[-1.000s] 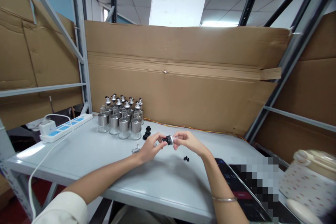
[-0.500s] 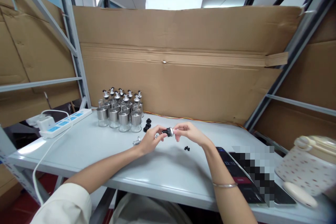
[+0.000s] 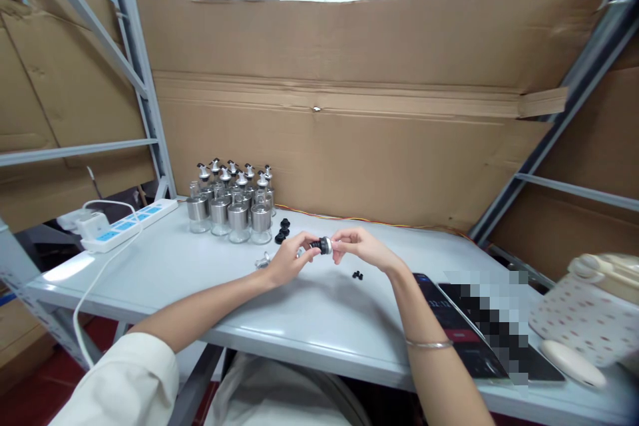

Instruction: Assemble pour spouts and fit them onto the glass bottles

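Observation:
Above the middle of the table, my left hand (image 3: 293,258) is closed around a black ribbed bottle pourer (image 3: 321,246) with a silver collar. The pourer lies sideways, its silver end pointing right. My right hand (image 3: 360,249) has its thumb and fingertips pinched at that silver end; whether a small part sits between them is too small to tell. Behind my left hand lie several black stoppers (image 3: 282,231). A silver spout piece (image 3: 262,260) rests just left of its wrist. Several tiny black caps (image 3: 357,275) lie on the table below my right hand.
Several glass bottles (image 3: 239,223) with metal sleeves stand at the back left, many topped with spouts. A power strip (image 3: 127,223) with a white cable lies at the left edge. Phone-like devices (image 3: 456,329), a white mouse (image 3: 573,363) and a dotted container (image 3: 589,306) are at right.
The camera view has shifted slightly, so the scene sits a little higher. Both hands keep their hold at the pourer, with barely any movement.

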Demonstrator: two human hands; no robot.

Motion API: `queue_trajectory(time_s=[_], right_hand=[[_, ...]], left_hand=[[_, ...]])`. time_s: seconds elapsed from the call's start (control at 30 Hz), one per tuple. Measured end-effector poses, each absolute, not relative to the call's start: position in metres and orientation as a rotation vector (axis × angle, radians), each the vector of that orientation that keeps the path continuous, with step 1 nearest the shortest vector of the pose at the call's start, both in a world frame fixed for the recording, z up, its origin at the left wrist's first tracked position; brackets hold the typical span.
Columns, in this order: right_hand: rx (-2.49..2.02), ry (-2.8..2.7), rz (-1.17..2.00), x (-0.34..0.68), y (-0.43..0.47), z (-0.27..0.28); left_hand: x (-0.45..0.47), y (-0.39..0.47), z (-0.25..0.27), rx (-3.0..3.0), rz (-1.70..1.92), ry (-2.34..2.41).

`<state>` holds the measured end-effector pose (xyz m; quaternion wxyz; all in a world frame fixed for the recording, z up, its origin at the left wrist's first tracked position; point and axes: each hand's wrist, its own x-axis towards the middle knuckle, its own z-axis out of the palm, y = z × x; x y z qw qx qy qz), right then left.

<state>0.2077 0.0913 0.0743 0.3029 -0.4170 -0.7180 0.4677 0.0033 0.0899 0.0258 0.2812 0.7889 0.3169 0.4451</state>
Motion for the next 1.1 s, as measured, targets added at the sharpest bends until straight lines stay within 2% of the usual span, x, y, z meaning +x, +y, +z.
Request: queue_trajectory(time_s=[0.43,1.1], right_hand=[[-1.113,-1.933,1.242,0.2078,0.0861,0.0788],[-0.966,-1.896,1.414,0.2064,0.0836,0.0777]], left_hand=[[0.0042,0.0890,0.0227,2.122,1.181,0.828],[0.0037,0.0882,0.0185,2.221,1.373,0.822]])
